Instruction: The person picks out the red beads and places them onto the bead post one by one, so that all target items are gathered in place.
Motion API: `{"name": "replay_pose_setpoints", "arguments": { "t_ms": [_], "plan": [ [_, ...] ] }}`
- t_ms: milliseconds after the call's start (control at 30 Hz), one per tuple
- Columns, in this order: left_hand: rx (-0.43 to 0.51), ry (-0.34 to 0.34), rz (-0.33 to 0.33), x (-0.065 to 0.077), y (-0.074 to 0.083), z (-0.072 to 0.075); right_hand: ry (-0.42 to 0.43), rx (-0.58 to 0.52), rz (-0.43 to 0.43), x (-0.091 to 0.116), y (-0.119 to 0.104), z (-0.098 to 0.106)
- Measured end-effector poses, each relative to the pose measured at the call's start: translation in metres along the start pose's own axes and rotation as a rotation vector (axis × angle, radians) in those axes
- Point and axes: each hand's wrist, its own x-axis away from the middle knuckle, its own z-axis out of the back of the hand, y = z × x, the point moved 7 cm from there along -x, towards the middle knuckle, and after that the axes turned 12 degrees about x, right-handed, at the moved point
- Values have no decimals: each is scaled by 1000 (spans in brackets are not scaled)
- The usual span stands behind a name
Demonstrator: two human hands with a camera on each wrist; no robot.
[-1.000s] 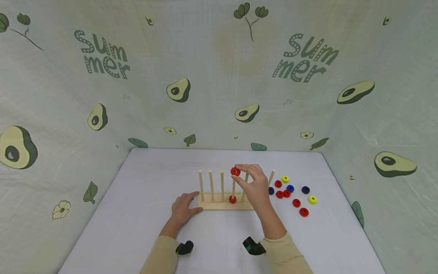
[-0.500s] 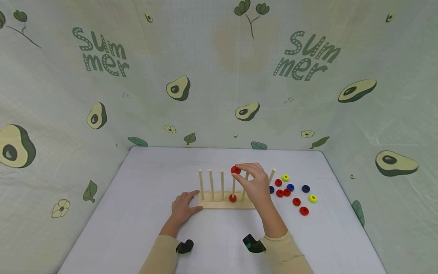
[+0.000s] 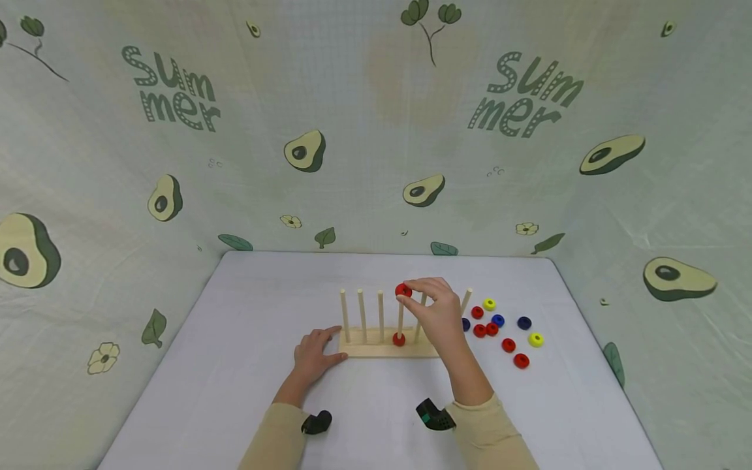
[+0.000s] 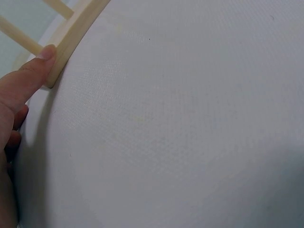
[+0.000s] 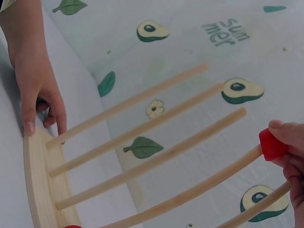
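A wooden peg stand (image 3: 376, 351) with a row of upright pegs sits on the table. My left hand (image 3: 313, 354) grips its left end, thumb on the near edge and a finger at the back, as the right wrist view shows. My right hand (image 3: 437, 316) pinches a red ring (image 3: 403, 290) between thumb and fingers at the top of the fourth peg. In the right wrist view the held ring (image 5: 271, 145) meets that peg's tip; whether the peg is inside its hole is hidden. Another red ring (image 3: 399, 339) lies at the bottom of this peg.
Several loose rings lie right of the stand: red ones (image 3: 508, 345), yellow ones (image 3: 536, 339), a blue one (image 3: 497, 320) and dark blue ones (image 3: 524, 323). My right hand and forearm cover part of the stand's right end. A printed cloth (image 3: 364, 98) hangs behind the table.
The red ring in my right hand has tilted a little at the peg's top, its hole now less face-on. My left hand stays on the stand. The head view has shifted slightly.
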Motion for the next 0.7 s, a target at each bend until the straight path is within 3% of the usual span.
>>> {"name": "replay_pose_setpoints", "arguments": {
  "t_ms": [167,400,700],
  "plan": [
    [-1,18,-19,0,2,2,-4,3,2,-1,0,-1],
    [13,-8,27,0,0,0,-4,6,-2,-2,-1,0],
    [16,-18,37,-1,-1,0,1,30,19,-3,-2,-1]
  ]
}}
